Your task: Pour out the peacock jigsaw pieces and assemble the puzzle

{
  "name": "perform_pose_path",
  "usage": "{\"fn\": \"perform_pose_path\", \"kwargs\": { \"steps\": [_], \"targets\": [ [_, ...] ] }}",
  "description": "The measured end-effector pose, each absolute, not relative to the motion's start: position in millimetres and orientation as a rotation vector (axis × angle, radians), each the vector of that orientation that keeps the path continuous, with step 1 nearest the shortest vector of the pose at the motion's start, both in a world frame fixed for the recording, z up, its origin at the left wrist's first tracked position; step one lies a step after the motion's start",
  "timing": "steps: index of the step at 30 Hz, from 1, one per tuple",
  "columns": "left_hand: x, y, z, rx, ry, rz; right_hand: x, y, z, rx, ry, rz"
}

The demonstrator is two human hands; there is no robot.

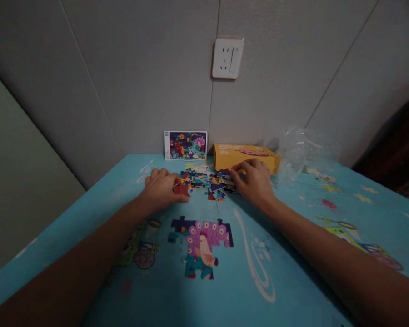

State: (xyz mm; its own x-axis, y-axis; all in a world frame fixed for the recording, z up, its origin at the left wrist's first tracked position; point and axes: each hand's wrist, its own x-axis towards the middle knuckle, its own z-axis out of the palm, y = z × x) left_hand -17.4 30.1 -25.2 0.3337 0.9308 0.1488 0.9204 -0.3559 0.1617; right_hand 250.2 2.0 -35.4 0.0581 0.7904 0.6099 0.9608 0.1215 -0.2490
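My left hand (162, 190) is at the left side of a loose heap of jigsaw pieces (199, 178), its thumb and fingers closed around a reddish-brown puzzle piece (182, 190). At the heap's right side my right hand (254, 180) pinches a dark blue puzzle piece (224, 173) at its edge; its fingertips are partly hidden. Nearer to me lies a joined section of the puzzle (204, 245), showing a pink bird with a purple fanned tail. Its outline is uneven, with open notches on the right and bottom.
A picture card (186, 146) leans against the wall behind the heap. Beside it is a yellow box (245, 156), with a crumpled clear plastic bag (300, 150) to its right. The blue cartoon tablecloth (122, 290) covers the table. A white socket (228, 59) is on the wall.
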Motion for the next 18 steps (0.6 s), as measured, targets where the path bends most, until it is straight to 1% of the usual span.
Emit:
{"fn": "perform_pose_path", "kwargs": {
  "steps": [4,6,9,12,15,18],
  "targets": [
    [-14.6,28.5,-24.2,2.478,1.755,0.419,240.8,-5.4,-30.7,-1.616,-1.824,-0.341],
    [-12.6,28.2,-23.2,2.394,1.696,0.527,237.7,-8.4,-28.9,-1.535,-1.851,-0.326],
    [-7.1,24.6,-21.6,2.108,1.437,0.793,231.9,-14.0,-26.1,-1.374,-1.905,-0.27],
    [1.6,15.3,-20.2,1.894,1.157,1.077,221.3,-23.9,-22.9,-1.178,-1.999,-0.109],
    [9.0,5.4,-19.6,1.838,0.901,1.106,209.7,-33.7,-21.6,-0.978,-2.129,0.031],
    [8.9,4.1,-19.7,1.941,0.865,1.068,206.8,-34.2,-23.2,-0.92,-2.184,0.0]
  ]
}}
